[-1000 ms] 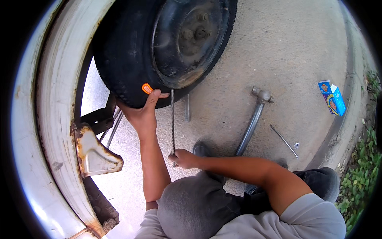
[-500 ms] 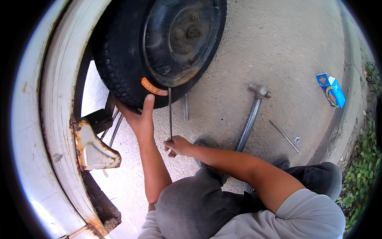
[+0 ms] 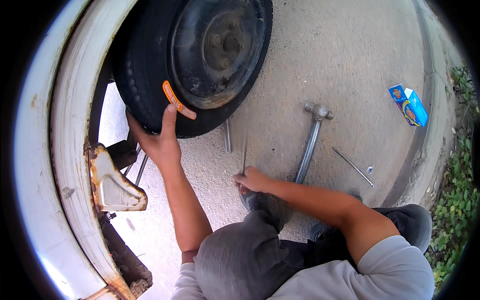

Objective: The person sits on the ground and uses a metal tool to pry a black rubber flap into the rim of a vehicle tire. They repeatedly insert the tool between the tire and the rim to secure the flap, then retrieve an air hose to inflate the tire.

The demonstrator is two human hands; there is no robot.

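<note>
A black tyre on a dark steel wheel [image 3: 216, 55] stands at the upper left, with an orange sticker [image 3: 175, 97] on its sidewall. My left hand [image 3: 162, 145] grips the tyre's lower edge, thumb on the sidewall by the sticker and fingers partly hidden along the tread. In my closed right hand [image 3: 254, 179] is a thin metal rod [image 3: 244, 155], held by its lower end and pointing up; its upper part is smeared by motion. The rod is apart from the tyre, to its right.
A hammer with a metal handle [image 3: 311, 145] lies right of my right hand. Farther right are a slim metal rod [image 3: 352, 166] and a blue box [image 3: 411, 106]. A white, rusty vehicle body [image 3: 70, 150] lines the left. Plants [image 3: 450, 220] border the right.
My right hand has drawn the rod right, away from the wheel rim it stood against. The wheel appears slightly turned and farther left, with my left hand still on it.
</note>
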